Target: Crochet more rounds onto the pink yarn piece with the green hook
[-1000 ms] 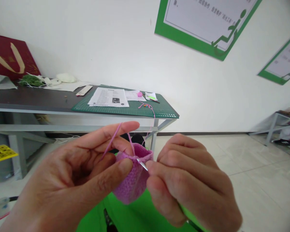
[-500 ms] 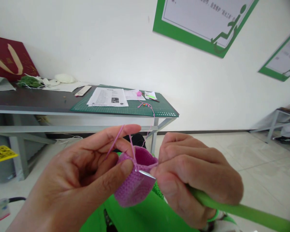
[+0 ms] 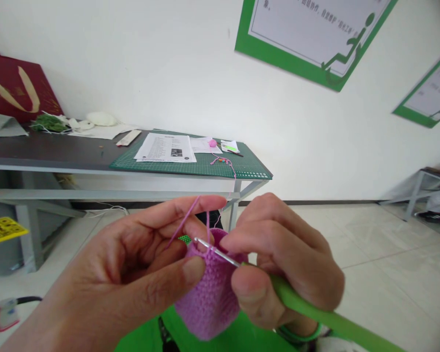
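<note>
My left hand [image 3: 143, 264] pinches the rim of a pink crochet pouch [image 3: 209, 298] between thumb and fingers. A strand of pink yarn [image 3: 185, 220] loops over its stretched index finger and runs down to the stitches. My right hand [image 3: 286, 259] is closed around the green handle of a crochet hook [image 3: 300, 300]. The hook's silver shaft crosses the pouch's rim with yarn around it, and its tip shows just above my left thumb. The pouch hangs below both hands, its opening upward and partly covered by my right fingers.
Beyond my hands stands a dark table [image 3: 77, 154] with a green cutting mat [image 3: 161, 167], printed sheets [image 3: 161, 146] and a pink yarn ball [image 3: 212, 143]. Farther left are green yarn [image 3: 49, 123] and a dark red bag [image 3: 18, 88].
The hook has moved left and up, its tip now past the pouch's rim instead of at the front stitches. My right hand is closer to the left; the pouch sits slightly lower and more to the right.
</note>
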`<action>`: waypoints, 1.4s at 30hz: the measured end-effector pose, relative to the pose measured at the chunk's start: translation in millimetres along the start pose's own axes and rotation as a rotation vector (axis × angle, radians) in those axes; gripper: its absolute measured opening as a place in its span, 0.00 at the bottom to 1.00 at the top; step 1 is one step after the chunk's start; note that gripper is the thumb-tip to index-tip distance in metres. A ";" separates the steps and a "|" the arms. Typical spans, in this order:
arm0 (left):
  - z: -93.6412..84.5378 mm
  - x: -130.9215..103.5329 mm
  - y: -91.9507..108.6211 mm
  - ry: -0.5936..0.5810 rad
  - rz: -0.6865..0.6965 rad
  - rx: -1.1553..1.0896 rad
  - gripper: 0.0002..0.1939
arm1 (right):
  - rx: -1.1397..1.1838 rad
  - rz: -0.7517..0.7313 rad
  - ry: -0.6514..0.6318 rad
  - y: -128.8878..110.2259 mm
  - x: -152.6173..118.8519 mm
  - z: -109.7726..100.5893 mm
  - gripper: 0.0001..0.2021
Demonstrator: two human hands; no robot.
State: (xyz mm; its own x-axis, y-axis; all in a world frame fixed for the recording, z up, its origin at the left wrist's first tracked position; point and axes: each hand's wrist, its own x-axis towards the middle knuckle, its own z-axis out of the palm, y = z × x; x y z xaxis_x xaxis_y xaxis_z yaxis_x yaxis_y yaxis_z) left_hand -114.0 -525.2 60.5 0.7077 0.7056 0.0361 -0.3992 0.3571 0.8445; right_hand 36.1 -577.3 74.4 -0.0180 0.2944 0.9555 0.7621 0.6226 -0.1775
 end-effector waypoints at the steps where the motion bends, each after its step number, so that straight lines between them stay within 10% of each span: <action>1: -0.2 -0.9 -0.1 -0.005 -0.013 0.009 0.28 | 0.024 0.006 0.001 -0.7 1.0 1.5 0.19; 10: 12.7 -0.8 -0.3 0.097 0.160 0.306 0.20 | 0.068 0.184 0.006 -6.7 -4.8 5.2 0.22; 17: 15.2 -2.8 -4.4 0.223 0.305 0.450 0.24 | -0.089 -0.042 0.033 -0.1 -7.2 9.8 0.22; 34: 20.0 -3.0 -7.5 0.346 0.380 0.512 0.28 | -0.017 -0.039 0.053 9.7 -1.8 23.7 0.18; 42: 26.3 1.8 -12.6 0.455 0.411 0.458 0.29 | -0.139 -0.118 0.342 17.0 -9.5 42.8 0.19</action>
State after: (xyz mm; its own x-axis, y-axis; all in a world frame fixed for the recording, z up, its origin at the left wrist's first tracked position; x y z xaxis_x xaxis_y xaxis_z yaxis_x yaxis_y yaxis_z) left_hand -92.4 -544.5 64.0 0.2051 0.9448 0.2556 -0.2267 -0.2081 0.9515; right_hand 21.5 -538.5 52.2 0.0879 -0.0468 0.9950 0.8487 0.5265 -0.0502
